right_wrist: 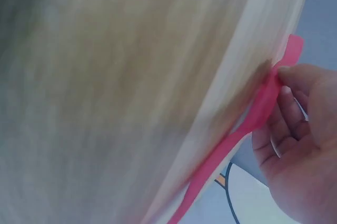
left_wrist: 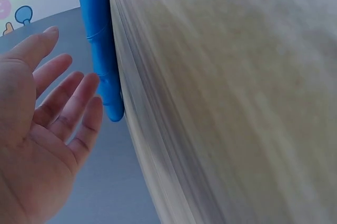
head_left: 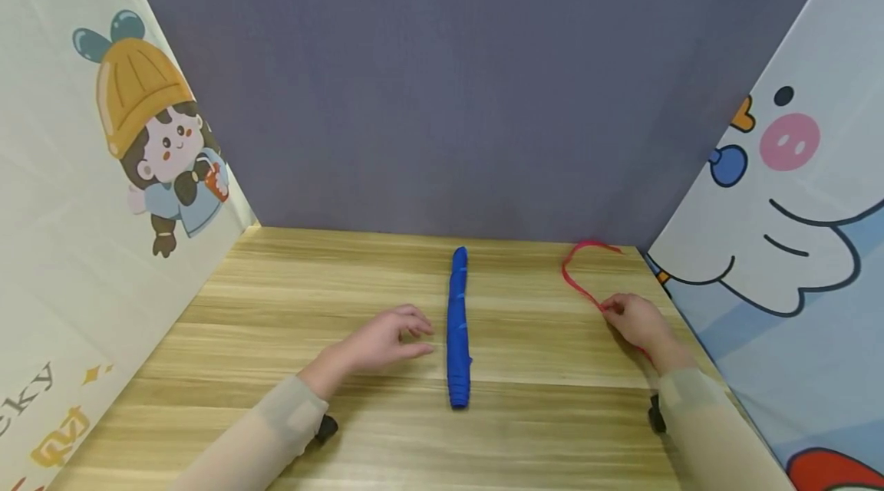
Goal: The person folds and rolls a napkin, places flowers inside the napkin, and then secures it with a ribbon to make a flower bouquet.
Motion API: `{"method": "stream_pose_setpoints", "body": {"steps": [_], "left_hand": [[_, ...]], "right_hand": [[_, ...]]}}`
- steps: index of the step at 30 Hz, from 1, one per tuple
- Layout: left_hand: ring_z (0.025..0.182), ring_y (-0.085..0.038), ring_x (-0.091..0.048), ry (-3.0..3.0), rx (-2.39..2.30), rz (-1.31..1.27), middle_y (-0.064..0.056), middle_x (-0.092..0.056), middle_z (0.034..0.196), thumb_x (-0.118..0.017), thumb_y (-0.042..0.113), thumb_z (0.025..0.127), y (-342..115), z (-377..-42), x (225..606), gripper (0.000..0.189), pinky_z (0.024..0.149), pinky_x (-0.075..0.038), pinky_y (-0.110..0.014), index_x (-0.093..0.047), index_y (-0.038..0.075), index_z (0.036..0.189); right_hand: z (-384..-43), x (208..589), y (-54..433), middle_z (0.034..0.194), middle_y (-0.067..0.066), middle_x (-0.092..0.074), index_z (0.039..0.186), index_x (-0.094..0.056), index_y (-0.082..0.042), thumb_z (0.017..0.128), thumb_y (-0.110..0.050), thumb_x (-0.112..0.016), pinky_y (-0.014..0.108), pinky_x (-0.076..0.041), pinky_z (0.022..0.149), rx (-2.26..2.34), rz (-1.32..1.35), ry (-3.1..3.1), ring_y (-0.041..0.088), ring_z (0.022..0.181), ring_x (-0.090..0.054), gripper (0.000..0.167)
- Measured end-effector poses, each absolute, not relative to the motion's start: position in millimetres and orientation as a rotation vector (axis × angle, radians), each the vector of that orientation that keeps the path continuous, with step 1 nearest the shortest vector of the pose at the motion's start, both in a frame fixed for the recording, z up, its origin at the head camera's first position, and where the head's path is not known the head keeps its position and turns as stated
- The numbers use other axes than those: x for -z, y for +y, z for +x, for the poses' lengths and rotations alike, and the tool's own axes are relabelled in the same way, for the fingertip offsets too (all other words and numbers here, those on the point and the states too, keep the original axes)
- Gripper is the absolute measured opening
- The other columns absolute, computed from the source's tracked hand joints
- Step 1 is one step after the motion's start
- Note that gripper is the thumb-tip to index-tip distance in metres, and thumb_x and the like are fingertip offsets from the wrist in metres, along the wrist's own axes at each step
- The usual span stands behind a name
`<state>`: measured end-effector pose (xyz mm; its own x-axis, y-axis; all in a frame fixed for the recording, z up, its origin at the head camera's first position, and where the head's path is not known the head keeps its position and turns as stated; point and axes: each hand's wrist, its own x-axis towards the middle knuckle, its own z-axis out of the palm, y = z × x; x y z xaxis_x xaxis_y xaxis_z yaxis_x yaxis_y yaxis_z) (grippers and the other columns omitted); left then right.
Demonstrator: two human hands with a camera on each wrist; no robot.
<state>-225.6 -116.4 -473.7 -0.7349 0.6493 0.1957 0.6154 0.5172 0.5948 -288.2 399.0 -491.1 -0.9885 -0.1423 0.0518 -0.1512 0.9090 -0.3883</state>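
A long, slim blue roll [head_left: 457,330], wrapped in overlapping layers and tapering to its far end, lies lengthwise on the table. Just left of it hovers my left hand [head_left: 387,339], fingers loosely bent and apart from the roll. The left wrist view shows this palm [left_wrist: 37,150] holding nothing beside the blue roll [left_wrist: 97,34]. At the right, my right hand [head_left: 641,324] pinches a thin red ribbon [head_left: 566,273] between thumb and fingers. The ribbon curves over the tabletop beyond the hand, and part runs beneath the wrist. Close up, the pinched ribbon [right_wrist: 210,163] looks flat and slightly twisted.
A wood-grain table [head_left: 331,268] carries both things. Behind it rises a grey-blue panel [head_left: 428,92]. Printed cartoon sheets stand along the left side [head_left: 62,207] and the right side [head_left: 753,230], the latter near my right forearm.
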Motion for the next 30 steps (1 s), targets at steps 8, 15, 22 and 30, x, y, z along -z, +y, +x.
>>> {"method": "stream_pose_setpoints", "body": {"steps": [8, 15, 22, 30], "left_hand": [[0.113, -0.025, -0.074, 2.683, -1.011, 1.142, -0.006, -0.075, 0.127, -0.078, 0.029, 0.104, -113, -227, 475, 0.03, 0.1, -0.062, -0.041, -0.08, 0.005, 0.123], [0.111, -0.026, -0.074, 2.674, -1.014, 1.155, -0.006, -0.074, 0.126, -0.078, 0.028, 0.104, -110, -227, 475, 0.03, 0.098, -0.063, -0.04, -0.079, 0.005, 0.123], [0.114, -0.022, -0.071, 2.68, -1.047, 1.093, -0.003, -0.073, 0.13, -0.077, 0.03, 0.105, -100, -228, 464, 0.035, 0.091, -0.063, -0.036, -0.078, 0.008, 0.132], [0.123, -0.029, -0.067, 2.681, -1.162, 1.106, -0.009, -0.07, 0.134, -0.074, 0.031, 0.107, -73, -233, 439, 0.043, 0.099, -0.061, -0.043, -0.071, 0.007, 0.143]], "right_hand": [[-284, 476, 388, 0.116, 0.025, -0.074, 0.114, -0.079, -0.001, 0.105, -0.012, -0.068, 0.057, -0.056, 0.089, -0.705, 0.315, -2.948, 0.038, 0.103, -0.069, 0.018], [-278, 447, 360, 0.115, 0.012, -0.077, 0.12, -0.08, -0.007, 0.11, -0.023, -0.069, 0.045, -0.055, 0.085, -0.751, 0.386, -2.928, 0.027, 0.101, -0.069, 0.022], [-261, 412, 323, 0.103, 0.002, -0.079, 0.123, -0.078, -0.011, 0.11, -0.025, -0.068, 0.033, -0.054, 0.072, -0.827, 0.479, -2.918, 0.016, 0.087, -0.068, 0.022], [-244, 387, 283, 0.096, -0.003, -0.077, 0.116, -0.079, -0.013, 0.108, -0.021, -0.072, 0.028, -0.052, 0.064, -0.944, 0.629, -2.866, 0.013, 0.081, -0.066, 0.014]]}}
